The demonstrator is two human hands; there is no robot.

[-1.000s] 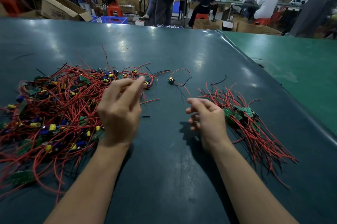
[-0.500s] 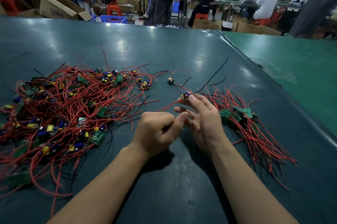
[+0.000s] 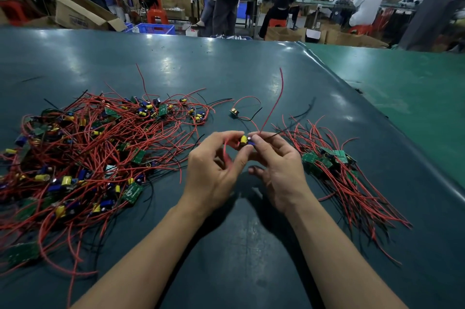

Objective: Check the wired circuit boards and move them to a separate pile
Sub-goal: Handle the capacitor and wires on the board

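Both hands meet above the middle of the dark green table (image 3: 226,245) and pinch one small wired circuit board (image 3: 246,140) with a yellow and a blue part. My left hand (image 3: 214,170) holds its left side, my right hand (image 3: 278,167) its right side. A long red wire (image 3: 274,104) rises from the board, another loops down between my hands. A big tangled pile of wired boards (image 3: 83,155) lies to the left. A smaller, neater pile (image 3: 337,172) lies to the right, wires trailing toward me.
One loose board with a red loop and black wire (image 3: 234,112) lies just beyond my hands. The table's right edge (image 3: 427,157) borders a lighter green table (image 3: 415,87). Seated and standing people, cardboard boxes (image 3: 83,12) and a blue crate (image 3: 156,28) fill the background.
My left hand left the big pile and came to the centre. A board passed to my right hand, and now both hands pinch it, raised slightly, its red wire sticking up.
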